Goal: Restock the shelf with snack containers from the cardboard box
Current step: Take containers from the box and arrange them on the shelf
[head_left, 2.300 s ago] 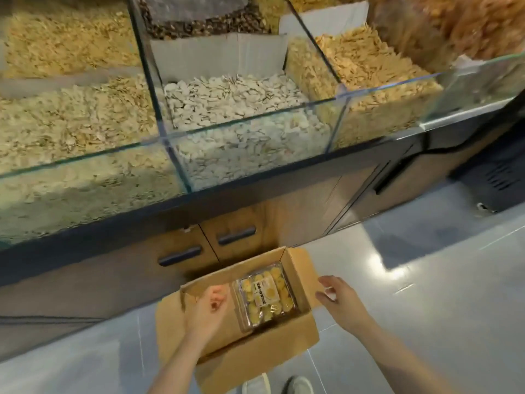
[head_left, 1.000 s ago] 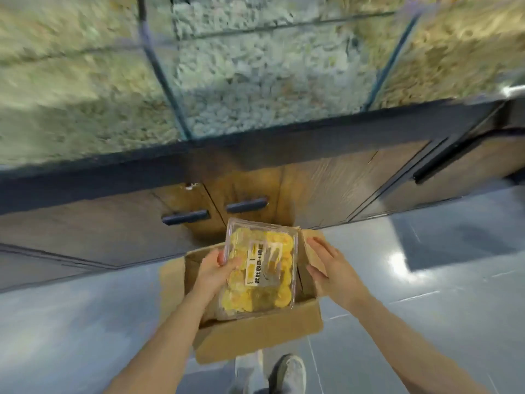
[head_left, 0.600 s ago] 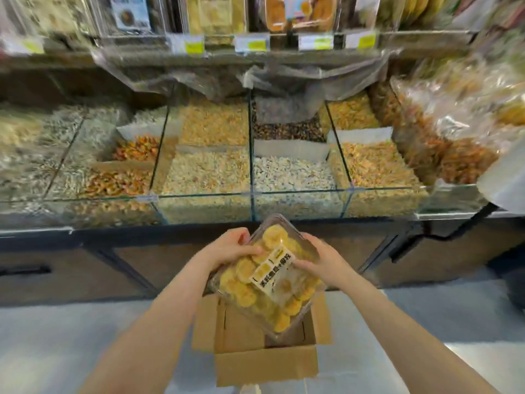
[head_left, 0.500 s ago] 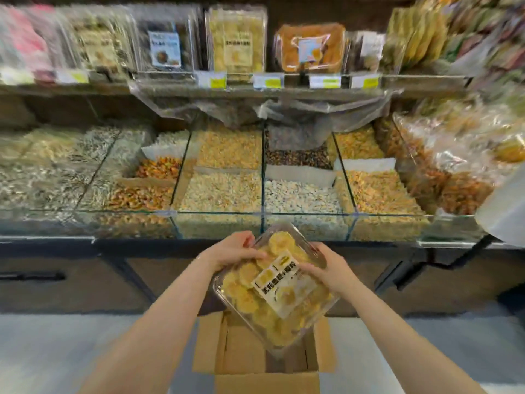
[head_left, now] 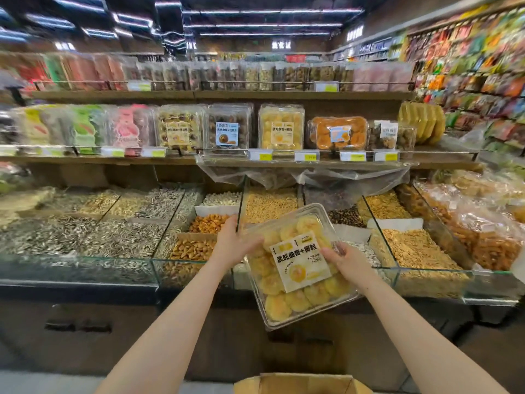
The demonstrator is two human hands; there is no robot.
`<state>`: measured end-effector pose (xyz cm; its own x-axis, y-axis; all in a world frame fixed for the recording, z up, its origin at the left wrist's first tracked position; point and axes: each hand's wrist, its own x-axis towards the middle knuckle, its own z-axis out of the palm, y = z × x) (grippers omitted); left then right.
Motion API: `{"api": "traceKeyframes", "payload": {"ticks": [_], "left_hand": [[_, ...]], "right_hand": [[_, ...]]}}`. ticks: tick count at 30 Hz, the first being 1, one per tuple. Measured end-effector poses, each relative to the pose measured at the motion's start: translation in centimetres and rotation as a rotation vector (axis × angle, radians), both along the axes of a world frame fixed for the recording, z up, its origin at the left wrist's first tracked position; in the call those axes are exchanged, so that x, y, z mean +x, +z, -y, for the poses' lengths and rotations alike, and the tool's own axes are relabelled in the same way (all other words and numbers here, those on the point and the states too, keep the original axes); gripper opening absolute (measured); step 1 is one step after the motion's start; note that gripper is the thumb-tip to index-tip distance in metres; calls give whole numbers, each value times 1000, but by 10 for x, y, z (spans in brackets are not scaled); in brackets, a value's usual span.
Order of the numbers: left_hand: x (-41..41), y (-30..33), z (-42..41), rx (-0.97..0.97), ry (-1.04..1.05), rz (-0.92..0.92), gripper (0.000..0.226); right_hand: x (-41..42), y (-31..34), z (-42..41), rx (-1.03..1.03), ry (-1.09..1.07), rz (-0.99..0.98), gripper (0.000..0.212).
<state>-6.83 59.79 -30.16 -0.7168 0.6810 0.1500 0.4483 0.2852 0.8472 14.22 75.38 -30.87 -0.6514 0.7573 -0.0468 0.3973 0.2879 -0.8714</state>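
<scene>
Gripping the clear snack container (head_left: 295, 265) at both side edges, left hand (head_left: 233, 245) and right hand (head_left: 348, 261) each clenching it. Hovering above the glass bulk bins (head_left: 412, 251), below the shelf (head_left: 312, 163), label facing up, long axis tilting from lower left toward upper right.

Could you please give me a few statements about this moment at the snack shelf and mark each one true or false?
1. Both hands hold the clear box of yellow cookies. True: the left hand is on its left edge and the right hand on its right edge.
2. The held box rests inside the cardboard box. False: it is lifted in front of the glass bins, well above the cardboard box.
3. A matching box of yellow cookies stands upright on the shelf.
True.
4. The held box has no label. False: a white and yellow label with printed characters sits on its lid.
5. The bin beside the left hand holds nuts. True.
</scene>
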Motion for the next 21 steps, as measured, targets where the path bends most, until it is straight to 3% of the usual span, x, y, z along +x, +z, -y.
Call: {"api": "traceKeyframes", "payload": {"ticks": [5,10,21], "left_hand": [[-49,-6,49,-156,-202,105,67],[-97,4,65,-86,-235,93,56],[-196,24,-21,-33,-249,76,54]], "right_hand": [[-56,2,39,-87,-138,-125,52],[-111,10,64,-169,-179,-225,41],[-204,22,-2,-84,-172,-261,49]]}}
